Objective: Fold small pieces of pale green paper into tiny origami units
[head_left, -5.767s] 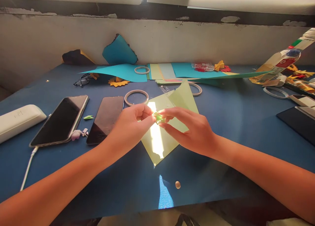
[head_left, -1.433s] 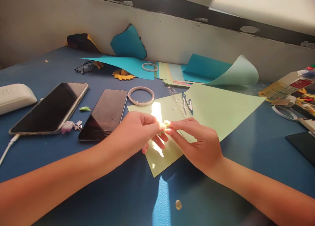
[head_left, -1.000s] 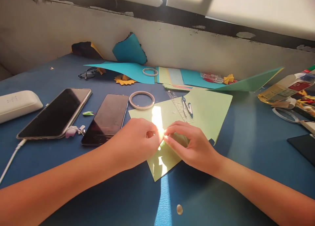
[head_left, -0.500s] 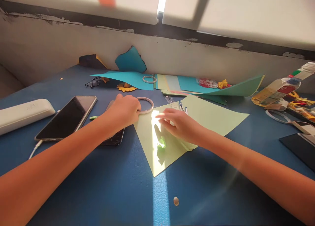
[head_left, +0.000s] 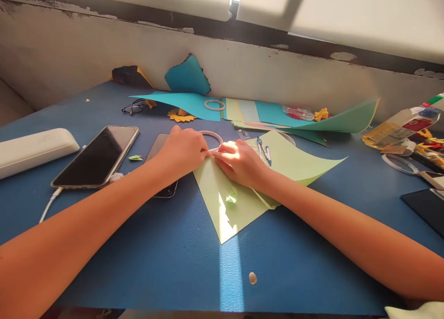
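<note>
My left hand [head_left: 185, 147] is closed, its fingertips at the near left rim of a roll of tape [head_left: 217, 137]. Against those fingertips, my right hand [head_left: 239, 159] holds its thumb and fingers pinched together; whatever is between them is too small to make out. Beneath both hands lies a pale green sheet of paper [head_left: 224, 217], its right corner curling up. A small folded green paper piece [head_left: 231, 197] rests on it. Just past my right hand are a compass [head_left: 260, 147] and a blue-and-white pen-like piece [head_left: 268, 156].
Left of my hands lie a phone [head_left: 97, 157] with a cable, a white oblong case [head_left: 38, 152] and a second phone [head_left: 169, 189], partly hidden. Coloured sheets [head_left: 180, 102], another tape roll [head_left: 214, 105] and glasses [head_left: 132, 107] sit behind. A bottle [head_left: 398, 124] leans at right.
My left hand has shifted right and my right hand slightly left and up, so their fingertips now meet at the tape roll. The view has tilted down a little.
</note>
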Demonstrator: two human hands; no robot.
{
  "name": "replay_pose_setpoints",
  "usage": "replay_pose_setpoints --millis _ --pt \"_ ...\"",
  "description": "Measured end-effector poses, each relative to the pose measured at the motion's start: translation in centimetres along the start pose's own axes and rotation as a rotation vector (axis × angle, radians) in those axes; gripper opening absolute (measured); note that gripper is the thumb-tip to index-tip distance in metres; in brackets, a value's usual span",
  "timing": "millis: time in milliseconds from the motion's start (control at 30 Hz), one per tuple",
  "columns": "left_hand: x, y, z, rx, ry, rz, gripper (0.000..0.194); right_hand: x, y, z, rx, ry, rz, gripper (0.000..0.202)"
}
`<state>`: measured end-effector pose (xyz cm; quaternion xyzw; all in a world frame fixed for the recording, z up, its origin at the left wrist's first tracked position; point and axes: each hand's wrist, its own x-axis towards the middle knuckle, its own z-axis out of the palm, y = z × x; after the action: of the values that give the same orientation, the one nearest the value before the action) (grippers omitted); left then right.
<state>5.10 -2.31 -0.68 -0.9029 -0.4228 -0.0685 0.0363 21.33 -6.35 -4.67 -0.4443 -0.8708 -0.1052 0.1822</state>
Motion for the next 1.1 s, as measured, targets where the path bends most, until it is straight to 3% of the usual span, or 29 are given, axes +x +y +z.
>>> replay_pose_setpoints --millis 267,567,1100 --pt "0.0 -0.1 0.1 -0.017 -0.007 -0.010 0.027 -0.1 -0.3 0.5 0.076 0.059 0.045 0.026" --pt "-0.1 -0.1 0.1 -0.017 0.020 0.011 0.027 0.7 -0.2 1.3 0.187 0.093 0.223 0.014" --pt "-0.3 1.7 -0.2 0.061 0.015 -0.021 0.021 1.2 0.7 1.1 0.287 0.024 0.067 0.013"
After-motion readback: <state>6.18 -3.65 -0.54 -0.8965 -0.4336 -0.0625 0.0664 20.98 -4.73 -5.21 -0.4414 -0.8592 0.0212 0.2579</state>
